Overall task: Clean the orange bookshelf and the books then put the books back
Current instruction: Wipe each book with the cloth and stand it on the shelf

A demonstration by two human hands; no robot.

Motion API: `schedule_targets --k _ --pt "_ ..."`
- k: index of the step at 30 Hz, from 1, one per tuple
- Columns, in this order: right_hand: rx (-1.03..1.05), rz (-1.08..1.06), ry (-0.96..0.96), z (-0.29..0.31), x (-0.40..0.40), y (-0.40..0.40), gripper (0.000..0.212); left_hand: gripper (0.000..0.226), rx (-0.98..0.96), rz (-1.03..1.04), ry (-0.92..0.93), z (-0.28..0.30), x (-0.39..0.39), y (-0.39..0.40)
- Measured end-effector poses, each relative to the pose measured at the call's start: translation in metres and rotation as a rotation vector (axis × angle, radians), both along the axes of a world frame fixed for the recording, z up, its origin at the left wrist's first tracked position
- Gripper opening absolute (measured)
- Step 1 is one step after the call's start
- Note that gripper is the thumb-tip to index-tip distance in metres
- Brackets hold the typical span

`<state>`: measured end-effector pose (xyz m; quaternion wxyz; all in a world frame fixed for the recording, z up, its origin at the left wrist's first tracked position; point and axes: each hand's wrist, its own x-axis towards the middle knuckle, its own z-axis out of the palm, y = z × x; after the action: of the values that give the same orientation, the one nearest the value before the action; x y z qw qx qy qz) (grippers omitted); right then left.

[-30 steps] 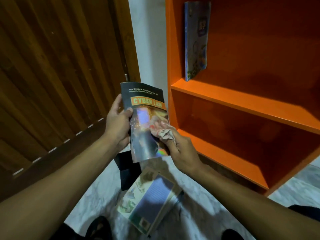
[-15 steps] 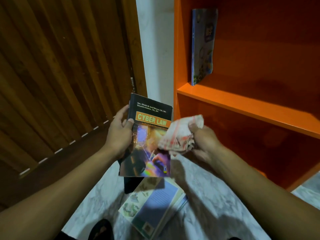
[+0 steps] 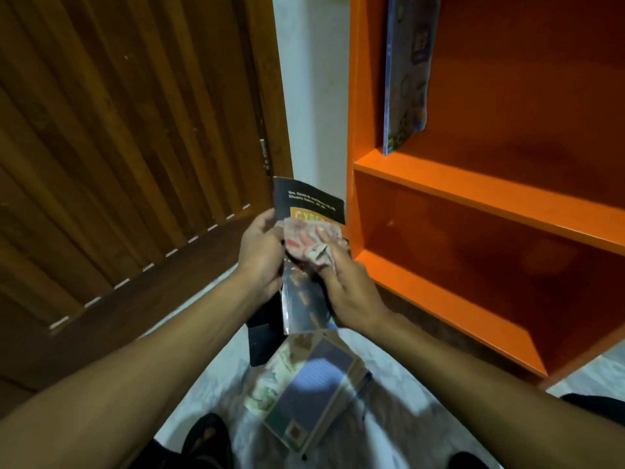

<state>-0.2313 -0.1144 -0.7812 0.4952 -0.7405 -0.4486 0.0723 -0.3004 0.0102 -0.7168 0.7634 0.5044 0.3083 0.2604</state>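
Closest to us, below both hands, a stack of books point(image 3: 313, 389) lies on the pale marble floor point(image 3: 416, 431), its top cover blue and cream, with a dark flat object point(image 3: 262, 340) just beyond it that we cannot identify. Above the stack our left hand point(image 3: 260, 252) grips the dark "Cyber" paperback point(image 3: 306, 265) by its left edge, fingers curled round it, holding it upright and slightly tilted. Our right hand point(image 3: 341, 279) presses a crumpled red-and-white cloth point(image 3: 306, 238) against the upper cover, over the orange title band, fingers bent onto the cloth. We judge we are mid-way through wiping this book, with the stack below not yet returned. To the right of the hands stands the orange bookshelf point(image 3: 473, 184), its lower compartments bare and one thin blue book point(image 3: 406, 72) upright against the left wall of the upper compartment, well beyond the hands. To the left is a slatted wooden door point(image 3: 128, 137). Next we would draw the cloth down the cover, turn the book for the back, then stand it beside the blue one
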Motion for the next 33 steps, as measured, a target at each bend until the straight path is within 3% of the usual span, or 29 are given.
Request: schedule_targets --k 4,7,9,13,16,21,23,27,31,33 --pt "-0.035 0.173 -0.113 -0.013 -0.023 -0.014 0.049 0.029 -0.065 0.167 -0.021 0.004 0.001 0.025" --pt "0.000 0.222 -0.095 -0.018 -0.028 -0.017 0.039 0.032 -0.037 0.236 -0.017 0.006 -0.004 0.043" --pt "0.033 0.209 0.001 -0.016 -0.031 -0.017 0.033 0.031 0.016 0.235 -0.011 0.008 -0.009 0.049" --pt "0.090 0.044 0.399 -0.016 -0.019 -0.014 0.020 0.034 0.257 0.164 0.052 0.015 -0.019 0.050" --pt "0.083 -0.087 0.484 -0.014 0.002 -0.019 0.010 0.035 0.450 0.049 0.080 0.021 -0.025 0.045" --pt "0.030 -0.144 0.618 0.004 0.028 -0.025 0.072 0.038 0.548 -0.227 0.048 0.027 -0.028 0.034" --pt "0.066 -0.115 0.756 0.004 0.037 -0.027 0.082 0.037 0.586 -0.290 0.041 0.031 -0.026 0.028" --pt "0.239 -0.080 0.905 0.028 0.048 -0.034 0.026 0.034 0.595 -0.314 -0.005 0.041 -0.019 0.026" --pt "0.354 -0.086 0.829 0.071 0.060 -0.042 0.025 0.037 0.684 -0.309 -0.041 0.055 -0.009 0.031" --pt "0.363 -0.072 0.769 0.092 0.070 -0.047 0.025 0.036 0.794 -0.285 0.029 0.063 -0.001 0.033"
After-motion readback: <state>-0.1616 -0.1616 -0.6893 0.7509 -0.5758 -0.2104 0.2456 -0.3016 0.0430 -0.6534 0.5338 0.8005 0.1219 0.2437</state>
